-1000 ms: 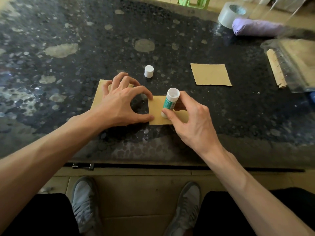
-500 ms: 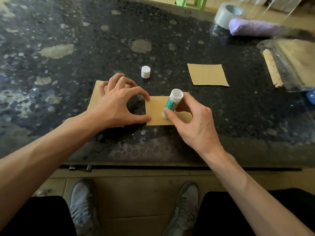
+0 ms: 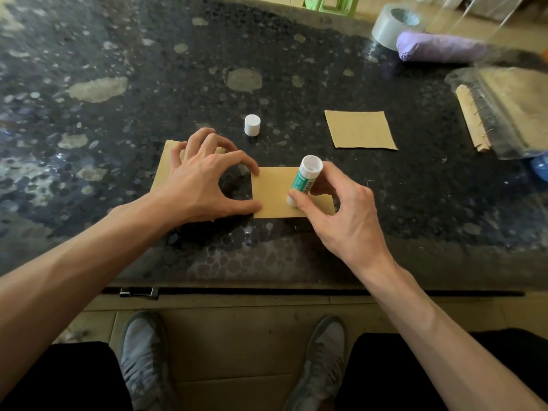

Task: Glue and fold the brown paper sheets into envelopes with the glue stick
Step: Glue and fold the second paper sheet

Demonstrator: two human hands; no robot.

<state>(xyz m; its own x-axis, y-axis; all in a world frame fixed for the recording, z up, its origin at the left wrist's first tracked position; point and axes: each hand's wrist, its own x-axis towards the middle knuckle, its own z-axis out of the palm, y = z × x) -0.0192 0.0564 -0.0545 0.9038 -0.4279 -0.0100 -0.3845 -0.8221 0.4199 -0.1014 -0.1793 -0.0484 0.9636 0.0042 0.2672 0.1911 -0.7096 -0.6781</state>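
Head view, looking down at a dark speckled stone desk (image 3: 148, 54) with both forearms reaching in from the bottom edge.

Just above the middle of the view lies a brown paper sheet (image 3: 271, 192), flat on the desk. The left hand (image 3: 201, 185) is at its 9 o'clock side, fingers arched and spread: the thumb tip and forefinger tip press down on the sheet's left edge, while the other fingers rest on a stack of brown sheets (image 3: 166, 167) just to the left.

The right hand (image 3: 341, 218) comes in from 5 o'clock and grips the glue stick (image 3: 305, 179) between thumb and fingers. The stick is white with a green label, uncapped and tilted, with its lower end on the sheet's right half and its flat base pointing toward 1 o'clock.

The white cap (image 3: 252, 125) stands upright on the desk at 11 o'clock from the sheet, apart from both hands. A second brown sheet (image 3: 360, 129) lies alone at 1 o'clock.

Farther out at 2 o'clock: a spiral notebook in clear plastic (image 3: 504, 111), a purple bundle (image 3: 439, 50) and a tape roll (image 3: 391, 20). Below the desk edge – two grey shoes (image 3: 142, 357) on the floor.
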